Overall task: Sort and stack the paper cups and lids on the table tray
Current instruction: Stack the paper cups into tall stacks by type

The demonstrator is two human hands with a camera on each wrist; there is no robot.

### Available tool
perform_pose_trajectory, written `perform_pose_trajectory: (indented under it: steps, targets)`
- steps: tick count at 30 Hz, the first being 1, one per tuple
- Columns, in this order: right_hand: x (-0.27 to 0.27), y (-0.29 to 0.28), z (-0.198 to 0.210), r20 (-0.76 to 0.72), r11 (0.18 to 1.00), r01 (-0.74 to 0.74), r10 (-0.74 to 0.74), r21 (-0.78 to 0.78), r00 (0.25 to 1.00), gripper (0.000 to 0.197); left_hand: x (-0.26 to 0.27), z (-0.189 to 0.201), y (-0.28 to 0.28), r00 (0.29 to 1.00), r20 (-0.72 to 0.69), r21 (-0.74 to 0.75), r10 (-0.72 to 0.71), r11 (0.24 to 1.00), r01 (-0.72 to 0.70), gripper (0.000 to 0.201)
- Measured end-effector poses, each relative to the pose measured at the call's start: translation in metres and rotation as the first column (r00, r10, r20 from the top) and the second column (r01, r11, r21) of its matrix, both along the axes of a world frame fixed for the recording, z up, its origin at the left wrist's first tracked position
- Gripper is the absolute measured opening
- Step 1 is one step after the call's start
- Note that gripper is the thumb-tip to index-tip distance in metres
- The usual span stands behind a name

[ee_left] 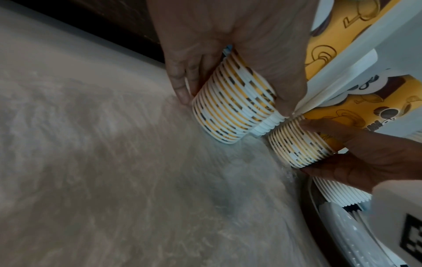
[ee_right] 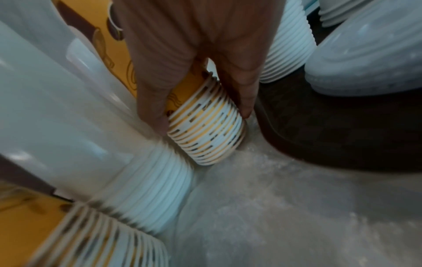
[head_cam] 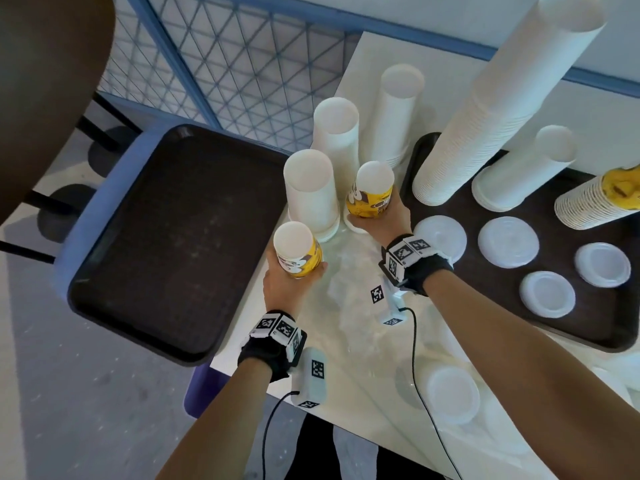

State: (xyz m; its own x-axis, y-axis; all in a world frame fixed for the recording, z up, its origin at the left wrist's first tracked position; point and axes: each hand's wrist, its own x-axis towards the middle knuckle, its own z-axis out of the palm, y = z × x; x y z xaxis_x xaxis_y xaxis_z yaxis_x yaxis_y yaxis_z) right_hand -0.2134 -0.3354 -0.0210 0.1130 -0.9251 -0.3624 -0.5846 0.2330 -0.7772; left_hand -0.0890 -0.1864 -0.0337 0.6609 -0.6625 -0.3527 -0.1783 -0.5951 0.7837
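Two upside-down stacks of yellow printed paper cups stand on the white table. My left hand [head_cam: 287,282] grips the nearer yellow stack [head_cam: 298,249] [ee_left: 230,108] around its rims. My right hand [head_cam: 381,221] grips the farther yellow stack [head_cam: 372,194] [ee_right: 206,130] in the same way, beside a white cup stack [head_cam: 310,190]. White lids [head_cam: 507,240] lie on the dark tray [head_cam: 588,327] at the right, with tall white cup stacks [head_cam: 498,109] on it. In the left wrist view my right hand [ee_left: 356,157] holds its stack [ee_left: 299,144].
An empty dark tray [head_cam: 173,237] overhangs the table's left edge. More white cup stacks [head_cam: 337,140] stand behind my hands. A lying stack with a yellow cup [head_cam: 595,199] sits at the far right. Lids [head_cam: 452,393] lie near the table's front.
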Motion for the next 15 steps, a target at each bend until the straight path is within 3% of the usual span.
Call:
perform_pose_trajectory:
  steps: [7, 11, 13, 15]
  targets:
    - [-0.041, 0.030, 0.028, 0.074, 0.997, -0.048, 0.052, -0.057, 0.996, 0.070, 0.000, 0.014, 0.012, 0.997, 0.042, -0.058, -0.072, 0.996, 0.074, 0.081]
    - [-0.098, 0.050, 0.053, 0.144, 0.998, 0.004, 0.004, -0.058, 0.989, 0.078, -0.014, 0.044, 0.023, 0.976, 0.160, -0.124, -0.145, 0.978, 0.166, 0.082]
    - [-0.135, 0.055, 0.073, 0.151, 0.993, 0.078, -0.064, -0.091, 0.987, 0.062, -0.030, 0.061, 0.022, 0.948, 0.158, -0.217, -0.275, 0.927, 0.305, 0.085]
    - [-0.175, 0.057, 0.093, 0.179, 0.973, 0.182, -0.155, -0.144, 0.972, 0.050, -0.061, 0.081, 0.006, 0.868, 0.164, -0.290, -0.468, 0.818, 0.496, 0.083]
